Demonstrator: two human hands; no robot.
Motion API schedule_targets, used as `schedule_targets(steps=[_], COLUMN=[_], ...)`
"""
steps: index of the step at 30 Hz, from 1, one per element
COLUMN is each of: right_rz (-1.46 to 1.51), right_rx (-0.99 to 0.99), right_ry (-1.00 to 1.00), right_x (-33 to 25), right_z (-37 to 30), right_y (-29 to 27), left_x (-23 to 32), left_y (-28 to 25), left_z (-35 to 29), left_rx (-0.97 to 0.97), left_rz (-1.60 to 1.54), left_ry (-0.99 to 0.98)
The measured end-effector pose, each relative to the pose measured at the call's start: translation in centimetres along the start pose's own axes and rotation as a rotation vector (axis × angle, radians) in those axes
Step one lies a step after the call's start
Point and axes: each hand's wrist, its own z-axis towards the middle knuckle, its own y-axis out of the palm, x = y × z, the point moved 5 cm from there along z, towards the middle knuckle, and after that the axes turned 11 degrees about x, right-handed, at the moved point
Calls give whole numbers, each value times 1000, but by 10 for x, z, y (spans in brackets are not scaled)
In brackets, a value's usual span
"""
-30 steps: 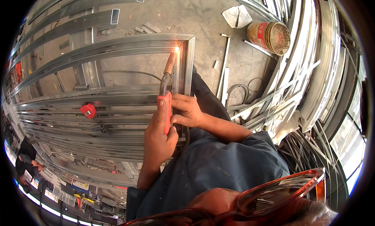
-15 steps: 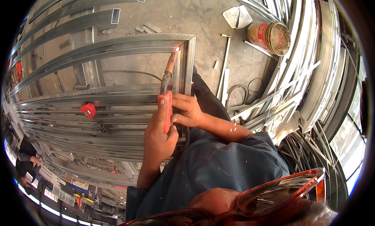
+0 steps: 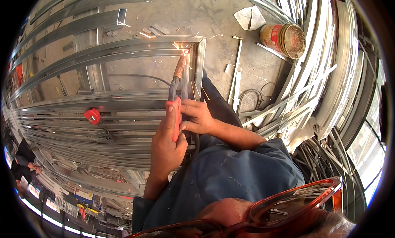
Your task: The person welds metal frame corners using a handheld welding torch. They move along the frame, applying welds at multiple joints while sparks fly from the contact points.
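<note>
Metal frame (image 3: 198,67) over grey flr (image 3: 193,11) w/ scraps (image 3: 160,29), bucket (image 3: 284,38) nr stacked profiles (image 3: 327,36)

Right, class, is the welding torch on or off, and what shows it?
On: bright sparks spray from a glowing spot at the tip of the welding torch, beside the metal frame's corner.

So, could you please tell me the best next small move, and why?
Perhaps edge the welding torch slightly along the frame's inner corner: sparks fly at its tip there, and the left hand grips its red handle, the right hand touching too.
</note>
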Motion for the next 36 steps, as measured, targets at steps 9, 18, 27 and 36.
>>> schedule_targets(steps=[9, 18, 27, 36], right_rz=[10, -4, 10, 22], right_rx=[14, -25, -4, 6], right_ry=[0, 32, 1, -2], right_x=[2, 2, 3, 1], right_z=[0, 1, -1, 0], right_y=[1, 0, 1, 1], left_x=[-1, 1, 1, 0], left_y=[0, -1, 0, 0], left_z=[1, 1, 1, 0], left_rx=[-22, -30, -2, 7], left_rz=[-20, 39, -20, -11], left_ry=[-59, -51, -22, -16])
